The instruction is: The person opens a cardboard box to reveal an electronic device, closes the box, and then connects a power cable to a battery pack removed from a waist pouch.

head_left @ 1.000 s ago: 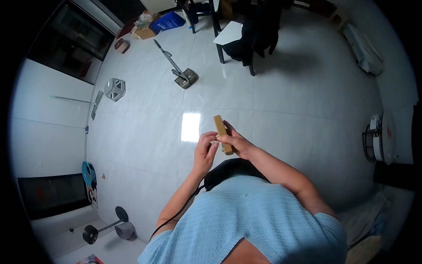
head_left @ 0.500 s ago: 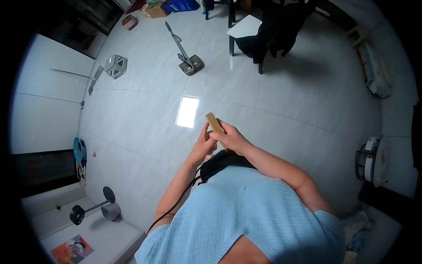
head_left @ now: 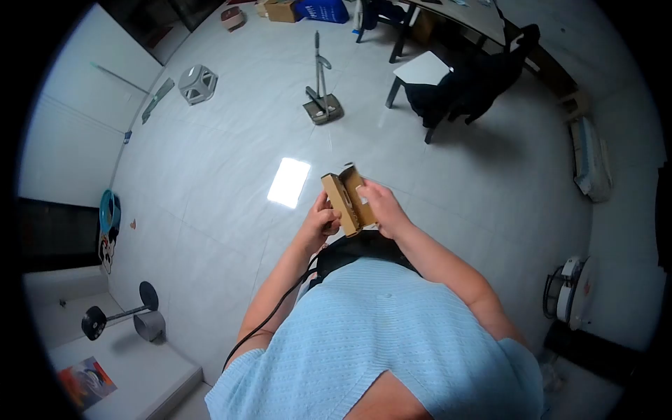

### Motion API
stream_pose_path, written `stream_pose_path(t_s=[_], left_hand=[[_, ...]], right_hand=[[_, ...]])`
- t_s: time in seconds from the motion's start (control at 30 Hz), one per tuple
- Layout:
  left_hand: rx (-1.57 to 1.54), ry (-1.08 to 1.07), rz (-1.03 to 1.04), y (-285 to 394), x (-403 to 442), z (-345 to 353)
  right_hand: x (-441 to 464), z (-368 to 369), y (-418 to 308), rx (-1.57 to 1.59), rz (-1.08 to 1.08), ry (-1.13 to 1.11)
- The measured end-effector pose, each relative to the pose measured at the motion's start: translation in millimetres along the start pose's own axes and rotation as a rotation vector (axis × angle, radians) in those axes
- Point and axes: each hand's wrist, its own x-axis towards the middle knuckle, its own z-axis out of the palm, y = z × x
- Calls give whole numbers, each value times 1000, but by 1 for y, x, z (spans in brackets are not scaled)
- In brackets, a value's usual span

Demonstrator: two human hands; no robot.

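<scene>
A small brown cardboard box [head_left: 337, 201] is held in front of my waist, its lid swung up toward the right. Something pale shows inside, too small to name. On the box's left side, my left hand [head_left: 323, 221] grips it with curled fingers. My right hand [head_left: 383, 208] holds the raised lid, the thumb lying on its inner face. A black cord [head_left: 278, 325] runs along my left arm to the dark cloth at my waist.
A dustpan with a broom [head_left: 323, 107] stands on the tiled floor ahead, with a grey stool [head_left: 198, 84] to its left. A chair draped in dark cloth [head_left: 455, 98] is at upper right. A fan [head_left: 578, 292] is at right, a low white ledge [head_left: 150, 378] at lower left.
The closed box has been opened; its lid now stands up on the right. My right hand has moved rightward with the lid. The view has shifted slightly.
</scene>
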Motion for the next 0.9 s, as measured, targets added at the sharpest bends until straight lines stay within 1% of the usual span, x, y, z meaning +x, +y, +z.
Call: stream_pose_path(t_s=[0.03, 0.07, 0.1, 0.13, 0.2, 0.3, 0.37, 0.4, 0.47, 0.5, 0.57, 0.6, 0.67, 0.73, 0.77, 0.83, 0.9], left_hand=[[-105, -65, 16, 1, -2, -14], [-207, -129, 30, 1, -4, -25], [-210, -122, 39, 2, -7, -33], [-328, -121, 28, 2, -9, -41], [-451, -119, 22, -3, -12, -56], [-537, -181, 33, -7, -14, -69], [-573, -42, 39, 9, -24, -59], [-577, -38, 45, 7, -23, -61], [-395, 64, 59, 5, -21, -71], [-398, 68, 64, 3, -20, -76], [-294, 136, 103, -2, -19, -86], [-360, 170, 118, -2, -21, -85], [-373, 213, 151, -7, -20, -83], [-392, 254, 195, -6, -20, -77], [-393, 253, 197, -6, -19, -74], [-407, 249, 204, -8, -20, -72], [-409, 258, 203, -8, -20, -70]], right_hand=[[3, 8, -6, 86, 35, 31], [5, 13, -9, 82, 40, 21], [6, 17, -12, 147, 78, -12], [8, 22, -14, 212, 118, -42], [11, 33, -15, 241, 152, -75], [14, 44, -14, 267, 194, -107], [17, 50, -13, 258, 198, -122], [17, 49, -10, 277, 181, -142], [20, 51, -9, 290, 165, -169], [22, 51, -9, 266, 145, -171], [24, 49, -5, 248, 126, -179], [25, 48, -4, 264, 121, -156], [22, 42, -2, 284, 115, -139], [17, 41, -9, 174, 186, -94], [18, 39, -8, 171, 185, -96], [20, 36, -1, 188, 22, -129], [15, 33, -4, 233, -3, -135]])
